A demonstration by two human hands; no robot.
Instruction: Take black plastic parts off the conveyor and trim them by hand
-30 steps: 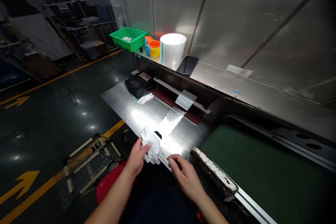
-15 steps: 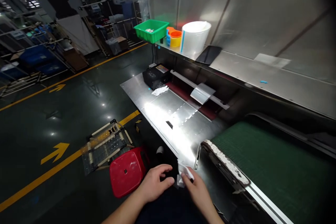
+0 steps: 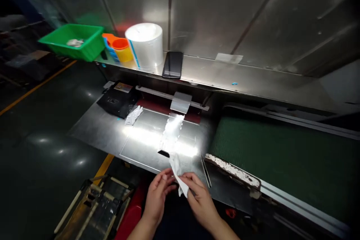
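Note:
In my right hand is a limp, folded white piece, pinched between thumb and fingers; whether it is cloth or paper I cannot make out. It hangs lengthwise over the front edge of the metal table. My left hand is just left of it, fingers loosely curved and apart, with the fingertips close to the white piece. Beyond the hands, a small dark piece lies by a clear perforated strip of film running from a roll on a bar.
A white glove lies beside a black box. A slim metal tool rests near the green conveyor belt. The shelf holds a green bin, an orange-yellow tape dispenser, a white bucket and a phone. A red stool stands lower left.
The view has turned right, toward the table and conveyor. My hands have come closer together, and the white piece is now stretched out longer instead of bunched in my right hand.

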